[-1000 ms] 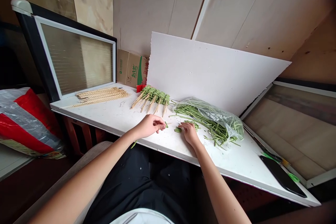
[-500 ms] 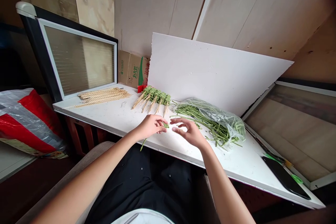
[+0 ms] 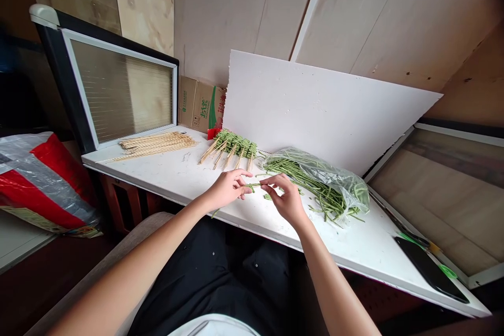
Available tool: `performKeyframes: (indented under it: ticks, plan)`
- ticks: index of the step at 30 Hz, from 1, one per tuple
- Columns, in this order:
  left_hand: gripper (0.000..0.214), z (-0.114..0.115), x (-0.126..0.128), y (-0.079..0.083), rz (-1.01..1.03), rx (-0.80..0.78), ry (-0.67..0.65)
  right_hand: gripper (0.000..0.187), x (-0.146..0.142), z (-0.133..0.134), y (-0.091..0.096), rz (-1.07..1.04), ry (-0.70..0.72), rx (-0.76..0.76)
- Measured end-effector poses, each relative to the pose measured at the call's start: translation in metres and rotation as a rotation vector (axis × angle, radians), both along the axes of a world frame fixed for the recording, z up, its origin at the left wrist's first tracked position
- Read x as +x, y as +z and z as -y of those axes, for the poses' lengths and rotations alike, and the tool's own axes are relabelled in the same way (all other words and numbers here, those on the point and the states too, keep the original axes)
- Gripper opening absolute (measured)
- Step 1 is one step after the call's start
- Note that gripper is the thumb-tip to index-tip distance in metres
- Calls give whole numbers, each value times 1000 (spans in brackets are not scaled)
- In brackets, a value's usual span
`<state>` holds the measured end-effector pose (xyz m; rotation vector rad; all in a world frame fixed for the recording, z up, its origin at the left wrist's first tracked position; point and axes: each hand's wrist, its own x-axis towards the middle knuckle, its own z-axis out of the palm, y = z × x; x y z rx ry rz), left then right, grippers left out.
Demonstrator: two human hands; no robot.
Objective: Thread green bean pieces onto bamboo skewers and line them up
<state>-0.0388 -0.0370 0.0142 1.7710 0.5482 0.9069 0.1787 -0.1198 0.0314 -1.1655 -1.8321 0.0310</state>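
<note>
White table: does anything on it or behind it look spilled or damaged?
Yes: long green beans stick out of the clear plastic bag onto the table, loose, not contained. Behind, the white board has ragged side edges, as if broken.

Black trousers (image 3: 189, 278), softly creased, fill the lower centre of the frame, with two small pale dots on the fabric. At the bottom edge, centre, shows the rounded white part of a top (image 3: 216, 326), marked by a thin grey line. Forearms (image 3: 157, 241) and hands (image 3: 285, 198) are bare, the forearms tapering towards the wrists.
</note>
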Motion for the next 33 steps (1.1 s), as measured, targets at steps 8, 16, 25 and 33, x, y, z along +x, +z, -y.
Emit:
performKeyframes:
  ticks: [8,16,25,33]
  plan:
    - [32,2,0,2,-31,41,33,18,-7,3,1,38,28,48]
    - [23,7,2,3,-73,120,31,14,-16,4,-1,12,57,55]
    - [11,12,2,5,17,80,-130,30,-24,3,-10,-246,218,15]
    - [14,22,-1,20,83,67,-138,31,-10,-1,-6,-512,227,-5]
